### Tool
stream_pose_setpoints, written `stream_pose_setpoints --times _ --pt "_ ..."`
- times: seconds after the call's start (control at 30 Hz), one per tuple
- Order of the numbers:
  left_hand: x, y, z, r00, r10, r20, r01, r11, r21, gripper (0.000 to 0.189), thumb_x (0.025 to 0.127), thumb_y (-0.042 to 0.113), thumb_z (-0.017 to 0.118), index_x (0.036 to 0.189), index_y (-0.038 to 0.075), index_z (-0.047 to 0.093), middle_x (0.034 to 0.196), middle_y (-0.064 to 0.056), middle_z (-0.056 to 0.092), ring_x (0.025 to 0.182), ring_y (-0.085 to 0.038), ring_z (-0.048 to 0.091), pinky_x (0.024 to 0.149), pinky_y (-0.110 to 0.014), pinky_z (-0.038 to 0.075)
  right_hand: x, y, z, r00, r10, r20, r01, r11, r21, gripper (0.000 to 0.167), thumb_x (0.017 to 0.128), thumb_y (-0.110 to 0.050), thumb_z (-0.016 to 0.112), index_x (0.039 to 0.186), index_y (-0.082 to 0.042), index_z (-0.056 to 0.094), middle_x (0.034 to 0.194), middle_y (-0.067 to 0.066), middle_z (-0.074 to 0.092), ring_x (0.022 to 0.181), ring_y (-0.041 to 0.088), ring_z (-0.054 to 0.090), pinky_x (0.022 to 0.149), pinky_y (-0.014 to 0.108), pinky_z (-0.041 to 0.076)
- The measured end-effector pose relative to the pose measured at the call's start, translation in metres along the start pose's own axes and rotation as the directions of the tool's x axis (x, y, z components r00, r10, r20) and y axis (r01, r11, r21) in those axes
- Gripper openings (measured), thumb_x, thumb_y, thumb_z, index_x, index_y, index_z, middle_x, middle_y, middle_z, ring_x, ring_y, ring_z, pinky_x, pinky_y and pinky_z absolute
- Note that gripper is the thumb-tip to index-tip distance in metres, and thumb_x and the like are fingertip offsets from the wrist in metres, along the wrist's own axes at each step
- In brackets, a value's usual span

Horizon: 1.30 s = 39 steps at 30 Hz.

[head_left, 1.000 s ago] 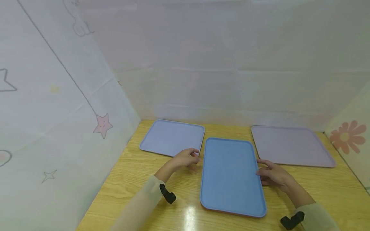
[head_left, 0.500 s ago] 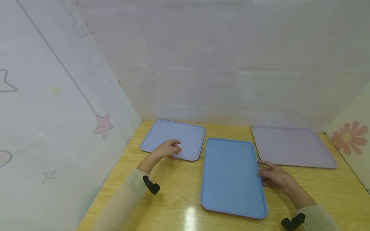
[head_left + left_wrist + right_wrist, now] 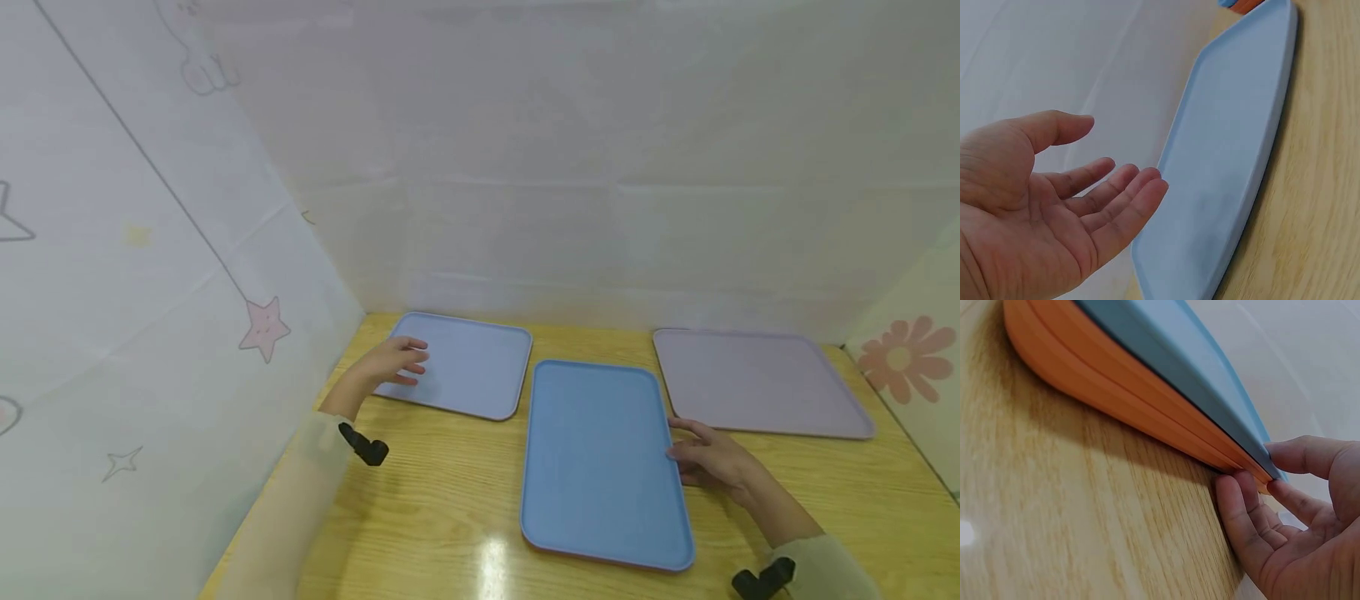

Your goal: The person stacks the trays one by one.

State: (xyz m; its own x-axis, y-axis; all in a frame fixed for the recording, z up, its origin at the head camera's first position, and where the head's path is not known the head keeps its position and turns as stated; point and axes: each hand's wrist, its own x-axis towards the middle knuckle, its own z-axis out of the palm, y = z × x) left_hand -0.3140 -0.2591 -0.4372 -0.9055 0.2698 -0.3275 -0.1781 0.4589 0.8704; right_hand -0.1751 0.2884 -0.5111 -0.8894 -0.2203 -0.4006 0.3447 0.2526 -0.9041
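Observation:
My left hand (image 3: 390, 362) hovers over the left part of a pale periwinkle tray (image 3: 476, 367), its fingers spread and nothing in them. In the left wrist view the palm and loosely bent fingers (image 3: 1125, 203) show beside that tray's rim. A blue tray (image 3: 603, 467) lies on top of orange trays (image 3: 1116, 394), forming a stack on the table. At the stack's right edge is my right hand (image 3: 712, 458). Its thumb (image 3: 1304, 454) touches the blue rim while the curled fingertips bear against the orange sides and lower edge.
A pale mauve tray (image 3: 761, 383) lies at the back right, behind my right hand. The wooden table (image 3: 442, 492) ends at a white draped wall (image 3: 525, 167) at the back, with printed sheets on both sides.
My left hand has moved left and away from the space beside the blue tray to the far tray's left part. The right hand and the trays have stayed put.

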Motion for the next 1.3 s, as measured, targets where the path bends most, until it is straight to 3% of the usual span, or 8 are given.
stream_pose_setpoints --times 0.3,0.47,0.7,0.87,1.03,1.17,1.3 --pt "0.014 -0.011 -0.026 0.988 0.01 -0.153 -0.01 1.0 0.004 0.056 0.105 0.023 0.054 0.152 -0.001 0.035 0.152 -0.024 0.044 0.134 -0.042 0.049 0.107 -0.051 0.048 0.0 0.001 -0.001 1.0 -0.013 0.023 0.012 1.0 0.021 0.084 0.096 -0.014 0.068 0.159 0.004 0.015 0.111 0.01 0.07 0.094 0.023 0.069 0.083 0.037 0.061" --pt "0.023 -0.02 -0.035 0.966 0.059 -0.251 -0.029 0.992 0.124 0.057 0.105 0.028 0.054 0.151 -0.002 0.037 0.151 -0.025 0.043 0.135 -0.041 0.046 0.109 -0.052 0.046 0.001 0.002 -0.001 0.999 -0.025 0.034 0.024 0.999 0.032 0.084 0.097 -0.013 0.067 0.159 0.005 0.014 0.111 0.008 0.069 0.094 0.022 0.069 0.084 0.036 0.061" --pt "0.034 -0.035 -0.043 0.919 0.143 -0.369 -0.002 0.935 0.355 0.059 0.102 0.027 0.056 0.151 -0.004 0.039 0.155 -0.027 0.036 0.141 -0.045 0.037 0.114 -0.057 0.038 0.001 0.004 -0.001 0.999 -0.022 0.031 0.021 0.999 0.036 0.083 0.097 -0.014 0.067 0.159 0.004 0.014 0.111 0.008 0.069 0.095 0.022 0.069 0.084 0.036 0.061" --pt "0.045 -0.053 -0.048 0.899 0.173 -0.403 0.036 0.887 0.46 0.062 0.1 0.024 0.057 0.151 -0.005 0.037 0.154 -0.03 0.034 0.143 -0.047 0.031 0.116 -0.059 0.032 0.001 0.004 -0.001 0.999 -0.033 0.037 0.032 0.999 0.026 0.082 0.098 -0.015 0.066 0.159 0.004 0.014 0.114 0.01 0.068 0.097 0.023 0.068 0.085 0.036 0.06" --pt "0.053 -0.065 -0.048 0.906 0.169 -0.388 0.075 0.839 0.539 0.067 0.098 0.024 0.059 0.153 -0.005 0.033 0.154 -0.034 0.029 0.143 -0.051 0.025 0.116 -0.063 0.028 0.0 0.003 -0.001 0.998 -0.041 0.039 0.039 0.999 0.033 0.083 0.098 -0.015 0.066 0.159 0.004 0.013 0.116 0.011 0.067 0.097 0.023 0.068 0.085 0.037 0.06" --pt "0.054 -0.07 -0.044 0.921 0.102 -0.376 0.132 0.827 0.546 0.071 0.1 0.028 0.058 0.157 0.001 0.027 0.159 -0.033 0.018 0.144 -0.055 0.017 0.113 -0.069 0.028 0.001 0.004 -0.001 0.998 -0.044 0.044 0.042 0.998 0.04 0.083 0.099 -0.016 0.066 0.159 0.004 0.013 0.115 0.01 0.067 0.097 0.023 0.068 0.085 0.037 0.06" --pt "0.056 -0.076 -0.039 0.924 0.057 -0.377 0.176 0.813 0.555 0.074 0.101 0.034 0.055 0.16 0.005 0.022 0.16 -0.033 0.014 0.144 -0.056 0.015 0.11 -0.074 0.027 0.002 0.005 -0.001 0.997 -0.05 0.054 0.048 0.998 0.042 0.083 0.099 -0.016 0.065 0.159 0.005 0.011 0.115 0.011 0.066 0.097 0.022 0.068 0.085 0.037 0.06"
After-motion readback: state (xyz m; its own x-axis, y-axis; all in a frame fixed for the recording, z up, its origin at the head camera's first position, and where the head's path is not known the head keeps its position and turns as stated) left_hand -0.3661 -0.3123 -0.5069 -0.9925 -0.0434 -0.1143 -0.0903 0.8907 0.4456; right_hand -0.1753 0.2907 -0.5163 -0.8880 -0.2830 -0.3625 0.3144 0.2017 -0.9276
